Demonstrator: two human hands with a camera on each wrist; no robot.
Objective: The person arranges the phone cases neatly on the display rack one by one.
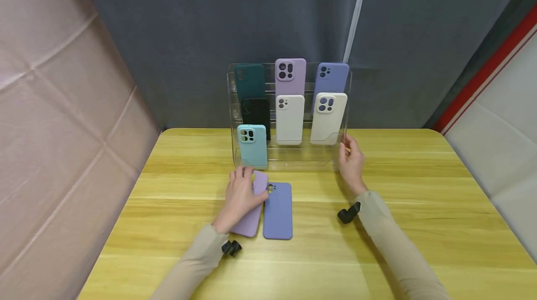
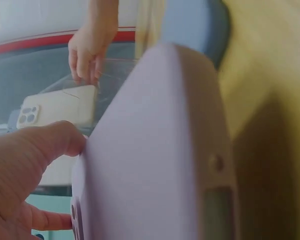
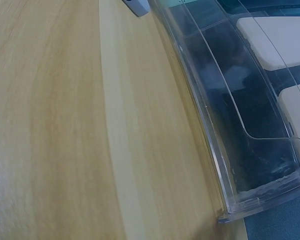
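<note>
My left hand (image 1: 241,196) grips a lilac phone case (image 1: 251,221) by its upper part, thumb on one edge and fingers on the other. In the left wrist view, the lilac case (image 2: 140,145) looms large and tilted, its bottom edge with port cutouts toward the camera. Right beside it, a blue-violet phone case (image 1: 278,211) lies flat on the table. At the right side of a clear tiered display rack (image 1: 293,154), my right hand (image 1: 351,165) holds the rack's edge. Only a sliver of that hand enters the right wrist view, beside the clear rack (image 3: 260,155).
On the rack stand several phone cases: an aqua one (image 1: 253,153) at front left, black (image 1: 262,109), white (image 1: 289,123) and cream (image 1: 325,127) ones midway, and teal (image 1: 251,81), lilac (image 1: 298,81) and blue-violet (image 1: 333,81) ones behind. A grey curtain (image 1: 189,57) hangs behind the wooden table (image 1: 319,262).
</note>
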